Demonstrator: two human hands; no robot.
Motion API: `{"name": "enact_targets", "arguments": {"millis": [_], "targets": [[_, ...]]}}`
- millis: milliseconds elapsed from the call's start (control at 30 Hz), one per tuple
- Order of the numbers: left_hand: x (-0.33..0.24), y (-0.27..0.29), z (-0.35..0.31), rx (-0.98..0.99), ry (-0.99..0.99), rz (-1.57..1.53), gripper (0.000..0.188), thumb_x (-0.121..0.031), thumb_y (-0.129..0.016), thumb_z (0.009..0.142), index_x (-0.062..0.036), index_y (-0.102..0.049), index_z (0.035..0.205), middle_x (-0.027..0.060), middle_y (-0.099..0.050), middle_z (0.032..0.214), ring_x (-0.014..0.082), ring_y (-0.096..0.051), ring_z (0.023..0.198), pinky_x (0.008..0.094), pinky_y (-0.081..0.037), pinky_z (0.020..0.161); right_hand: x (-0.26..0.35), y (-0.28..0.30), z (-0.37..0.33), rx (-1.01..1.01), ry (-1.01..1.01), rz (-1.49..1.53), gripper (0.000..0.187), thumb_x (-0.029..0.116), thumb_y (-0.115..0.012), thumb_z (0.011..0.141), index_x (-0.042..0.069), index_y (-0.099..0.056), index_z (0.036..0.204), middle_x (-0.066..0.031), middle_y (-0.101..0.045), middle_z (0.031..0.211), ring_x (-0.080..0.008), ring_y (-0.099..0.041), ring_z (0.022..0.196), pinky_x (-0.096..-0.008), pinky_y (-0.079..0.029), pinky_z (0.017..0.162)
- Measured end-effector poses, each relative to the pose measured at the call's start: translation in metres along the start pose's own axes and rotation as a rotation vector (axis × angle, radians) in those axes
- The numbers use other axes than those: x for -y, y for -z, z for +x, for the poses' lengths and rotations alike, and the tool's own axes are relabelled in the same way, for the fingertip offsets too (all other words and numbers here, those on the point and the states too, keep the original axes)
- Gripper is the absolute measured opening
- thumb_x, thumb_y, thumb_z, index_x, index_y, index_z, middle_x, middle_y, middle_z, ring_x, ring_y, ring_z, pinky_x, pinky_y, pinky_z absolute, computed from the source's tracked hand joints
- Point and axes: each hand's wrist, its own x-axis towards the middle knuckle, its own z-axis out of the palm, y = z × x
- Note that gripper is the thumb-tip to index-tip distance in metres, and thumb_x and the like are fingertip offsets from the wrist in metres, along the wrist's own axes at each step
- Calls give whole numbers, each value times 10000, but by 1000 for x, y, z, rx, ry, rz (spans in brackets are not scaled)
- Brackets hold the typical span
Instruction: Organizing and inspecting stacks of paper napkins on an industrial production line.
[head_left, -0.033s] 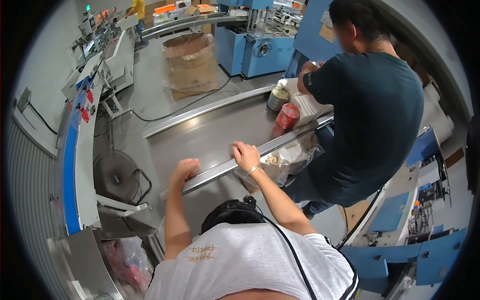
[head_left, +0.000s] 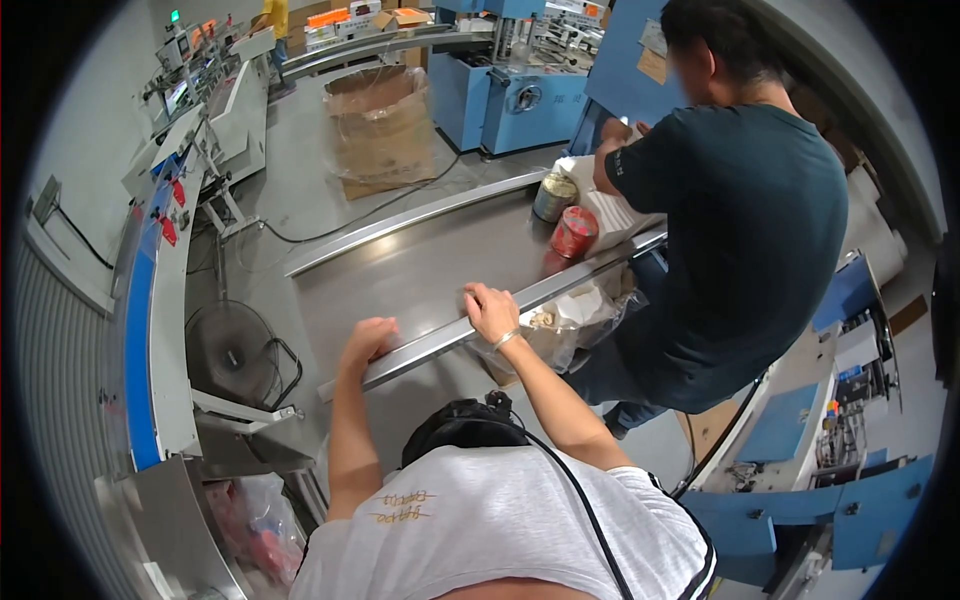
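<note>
A metal table (head_left: 440, 250) with raised side rails lies in front of me. My left hand (head_left: 368, 343) is bent over the near metal rail (head_left: 420, 348) close to its left end, fingers together and partly hidden. Farther right along that rail, my right hand (head_left: 492, 312) curls its fingers over the top, with a bracelet at the wrist. Neither hand holds a loose object. At the table's far right stand a red can (head_left: 574, 233) and a dull metal can (head_left: 554, 197), both out of my hands' reach as they rest now, beside a stack of white sheets (head_left: 612, 205).
A co-worker in a dark shirt (head_left: 730, 210) stands at the table's right end, arms toward a blue machine (head_left: 625, 75). Beyond the table stands a plastic-lined carton (head_left: 380, 130). A floor fan (head_left: 232, 355) and a blue-edged conveyor (head_left: 145, 330) are at left. A plastic-lined bin (head_left: 570, 325) sits below the rail.
</note>
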Motion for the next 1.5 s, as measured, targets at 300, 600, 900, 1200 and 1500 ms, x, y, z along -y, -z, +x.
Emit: {"name": "enact_targets", "arguments": {"millis": [300,600,900,1200,1500], "targets": [[0,0,0,44,-9,-44,255,-349,-568,874,-118,-633,788,-67,-385,468,38,-287,384,232,-173,375,-3,-2,-1,-32,3,1,131,203,-582,838,121,-628,929,-53,-638,710,-229,-605,696,-362,-421,670],[-9,-4,-8,4,-1,-8,271,-346,-564,889,-96,-636,814,-66,-389,457,31,-279,372,226,-165,370,1,2,0,-20,-23,-27,140,215,-572,845,127,-635,933,-50,-618,682,-230,-609,694,-357,-433,667],[-6,-2,-1,27,62,-42,280,-338,-565,891,-78,-640,816,-56,-405,450,33,-304,362,215,-180,362,-2,2,0,-10,-11,-19,112,209,-582,832,136,-615,911,-58,-617,666,-240,-604,671,-376,-419,660],[-10,-2,-2,26,90,13,308,-343,-547,903,-54,-630,835,-44,-402,451,39,-314,362,209,-200,351,-2,2,-1,-33,-6,-16,110,213,-583,832,144,-616,912,-45,-622,681,-227,-606,681,-368,-419,658],[-14,-4,0,3,107,104,327,-347,-534,912,-41,-628,846,-46,-395,455,39,-314,363,202,-212,347,-4,0,-1,-16,-6,-36,106,212,-585,835,149,-608,918,-38,-625,694,-215,-606,686,-361,-415,659]]}}
